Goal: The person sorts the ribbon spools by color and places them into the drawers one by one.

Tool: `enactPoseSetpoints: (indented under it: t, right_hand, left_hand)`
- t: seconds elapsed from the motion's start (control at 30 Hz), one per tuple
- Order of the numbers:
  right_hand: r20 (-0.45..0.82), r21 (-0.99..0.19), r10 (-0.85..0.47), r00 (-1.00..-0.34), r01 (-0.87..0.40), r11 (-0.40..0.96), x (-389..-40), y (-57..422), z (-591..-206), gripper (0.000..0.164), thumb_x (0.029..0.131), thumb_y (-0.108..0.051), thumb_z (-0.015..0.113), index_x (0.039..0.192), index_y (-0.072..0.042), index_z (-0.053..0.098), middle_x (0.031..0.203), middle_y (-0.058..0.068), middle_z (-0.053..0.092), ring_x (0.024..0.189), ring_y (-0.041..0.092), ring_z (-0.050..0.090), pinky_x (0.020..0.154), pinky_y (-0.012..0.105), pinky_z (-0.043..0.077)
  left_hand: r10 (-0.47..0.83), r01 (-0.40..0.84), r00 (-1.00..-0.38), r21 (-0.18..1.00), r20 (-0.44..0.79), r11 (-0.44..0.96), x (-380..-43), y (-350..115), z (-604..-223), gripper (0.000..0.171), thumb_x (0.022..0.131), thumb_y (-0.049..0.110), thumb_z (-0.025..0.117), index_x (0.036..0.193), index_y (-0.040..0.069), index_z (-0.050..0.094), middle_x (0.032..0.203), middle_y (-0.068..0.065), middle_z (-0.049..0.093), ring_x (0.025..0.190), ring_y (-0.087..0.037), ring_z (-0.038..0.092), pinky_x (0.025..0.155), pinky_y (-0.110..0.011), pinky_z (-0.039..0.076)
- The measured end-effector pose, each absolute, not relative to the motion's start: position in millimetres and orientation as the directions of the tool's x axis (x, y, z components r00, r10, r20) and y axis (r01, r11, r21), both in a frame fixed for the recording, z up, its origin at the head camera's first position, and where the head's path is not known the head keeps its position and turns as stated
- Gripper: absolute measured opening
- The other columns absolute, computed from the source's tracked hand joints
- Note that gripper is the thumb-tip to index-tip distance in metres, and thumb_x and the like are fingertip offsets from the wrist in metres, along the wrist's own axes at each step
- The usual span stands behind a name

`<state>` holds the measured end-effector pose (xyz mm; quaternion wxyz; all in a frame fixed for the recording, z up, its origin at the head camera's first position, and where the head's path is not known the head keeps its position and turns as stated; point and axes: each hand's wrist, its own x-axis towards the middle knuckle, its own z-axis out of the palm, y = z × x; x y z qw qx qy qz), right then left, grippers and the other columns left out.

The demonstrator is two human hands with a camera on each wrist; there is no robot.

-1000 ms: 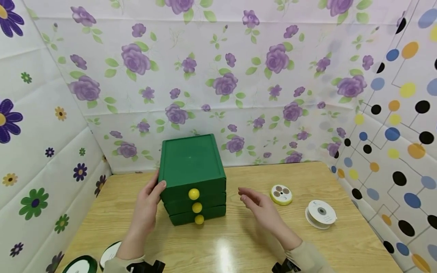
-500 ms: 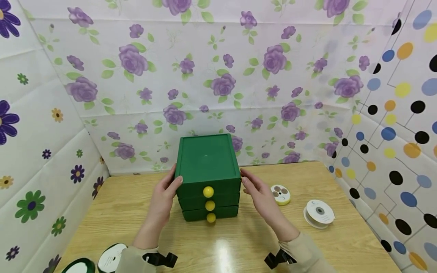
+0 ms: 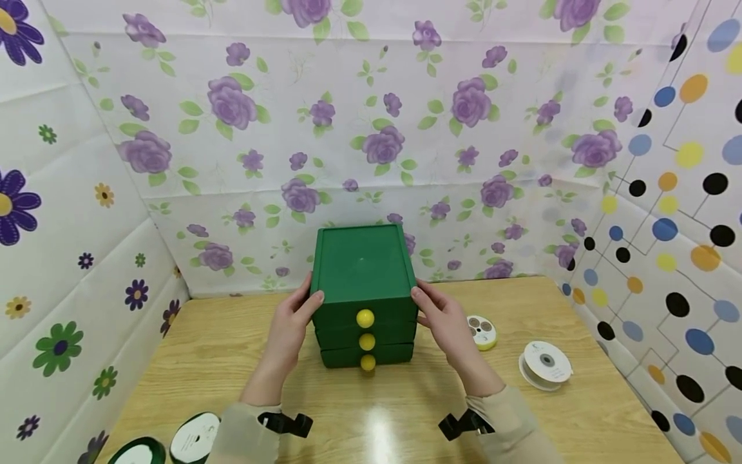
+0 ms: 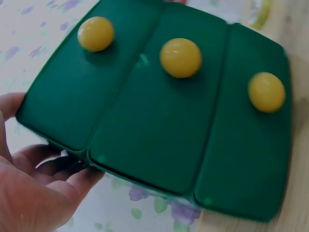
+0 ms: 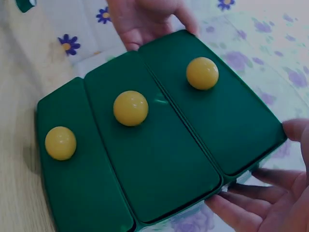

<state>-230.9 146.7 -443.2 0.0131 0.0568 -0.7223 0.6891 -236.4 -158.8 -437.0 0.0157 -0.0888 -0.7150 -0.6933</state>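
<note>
A green three-drawer box (image 3: 365, 264) with round yellow knobs stands on the table, its drawer fronts facing me. All three drawers look closed. In the head view my left hand (image 3: 288, 328) holds the box's left side, thumb at the top front edge. Opposite it, my right hand (image 3: 451, 327) grips the right side, thumb likewise on the upper edge. The left wrist view shows the left fingers (image 4: 79, 181) against the side wall. In the right wrist view several right fingers (image 5: 241, 205) lie along the other side; their tips are partly hidden.
To the right lie a yellow-rimmed spool (image 3: 483, 333) and a white ribbon spool (image 3: 545, 365). Two dark green ribbon spools, one of them a white-faced spool (image 3: 196, 438), sit at the front left. Patterned cloth walls (image 3: 348, 129) enclose the wooden table (image 3: 220, 335).
The drawer box has shifted to the right and turned to face me more squarely. My right hand, apart from it a second ago, has come in and taken hold of its right side.
</note>
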Motion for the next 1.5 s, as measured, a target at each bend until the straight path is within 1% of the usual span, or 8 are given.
enactPoseSetpoints:
  t: [0.27,0.47,0.77,1.03,1.13,1.23,1.37,1.5]
  right_hand:
    - [0.084,-0.996,0.008,-0.996,-0.085,-0.033,-237,146,-448,0.067,0.105,-0.052,0.068,0.157,-0.013,0.056,0.158,0.012,0.054,0.141,0.032,0.057,0.108,0.049,0.054]
    - [0.066,-0.996,0.053,-0.996,-0.069,-0.055,-245,144,-447,0.066,0.104,-0.053,0.068,0.156,-0.013,0.058,0.156,0.012,0.056,0.14,0.031,0.058,0.109,0.049,0.053]
    - [0.078,-0.994,0.067,-0.995,-0.083,-0.068,-244,143,-449,0.065,0.106,-0.05,0.067,0.156,-0.011,0.057,0.156,0.012,0.055,0.141,0.031,0.056,0.112,0.054,0.05]
    - [0.083,-0.99,0.091,-0.992,-0.093,-0.107,-244,144,-458,0.061,0.106,-0.048,0.068,0.152,-0.009,0.061,0.156,0.011,0.056,0.141,0.03,0.056,0.111,0.05,0.052]
    - [0.074,-0.984,0.124,-0.99,-0.092,-0.15,-245,144,-462,0.052,0.108,-0.041,0.068,0.144,-0.005,0.066,0.145,0.012,0.064,0.132,0.03,0.063,0.105,0.044,0.057]
    - [0.069,-0.978,0.178,-0.982,-0.101,-0.181,-245,145,-466,0.04,0.11,-0.034,0.066,0.13,0.0,0.072,0.123,0.01,0.073,0.114,0.027,0.07,0.094,0.038,0.062]
    - [0.078,-0.976,0.187,-0.979,-0.113,-0.184,-238,144,-470,0.036,0.111,-0.03,0.063,0.111,0.005,0.073,0.098,0.007,0.072,0.091,0.021,0.069,0.079,0.032,0.062]
    - [0.056,-0.981,0.11,-0.992,-0.075,-0.179,-228,142,-474,0.035,0.112,-0.026,0.061,0.106,0.007,0.073,0.09,0.006,0.07,0.084,0.018,0.067,0.074,0.03,0.062]
  left_hand:
    - [0.081,0.124,-0.988,0.991,0.128,-0.055,-248,-153,-438,0.071,0.109,0.042,0.066,0.169,0.019,0.035,0.172,0.001,0.033,0.16,-0.021,0.027,0.128,-0.053,0.028]
    - [0.072,0.113,-0.99,0.99,0.119,-0.083,-255,-149,-437,0.069,0.109,0.036,0.065,0.169,0.017,0.036,0.173,-0.004,0.032,0.16,-0.024,0.026,0.128,-0.057,0.024]
    - [0.073,0.117,-0.989,0.988,0.125,-0.099,-256,-148,-437,0.069,0.11,0.035,0.064,0.169,0.015,0.035,0.173,-0.003,0.032,0.16,-0.023,0.025,0.128,-0.058,0.023]
    - [0.073,0.11,-0.991,0.989,0.117,-0.095,-256,-150,-437,0.068,0.11,0.034,0.064,0.169,0.015,0.034,0.173,-0.003,0.031,0.161,-0.024,0.024,0.129,-0.058,0.022]
    - [0.073,0.102,-0.991,0.99,0.11,-0.1,-256,-152,-436,0.068,0.11,0.032,0.064,0.169,0.014,0.035,0.173,-0.004,0.031,0.161,-0.024,0.024,0.129,-0.058,0.022]
    - [0.082,0.093,-0.991,0.99,0.102,-0.11,-257,-154,-434,0.068,0.11,0.031,0.065,0.169,0.015,0.035,0.173,-0.003,0.032,0.161,-0.023,0.024,0.129,-0.055,0.023]
    - [0.107,0.077,-0.99,0.989,0.091,-0.127,-258,-156,-432,0.069,0.109,0.029,0.067,0.169,0.014,0.035,0.173,-0.004,0.031,0.16,-0.022,0.025,0.129,-0.053,0.025]
    - [0.136,0.046,-0.989,0.991,0.064,-0.128,-258,-157,-429,0.072,0.108,0.028,0.068,0.169,0.015,0.033,0.174,-0.005,0.029,0.161,-0.024,0.024,0.128,-0.055,0.026]
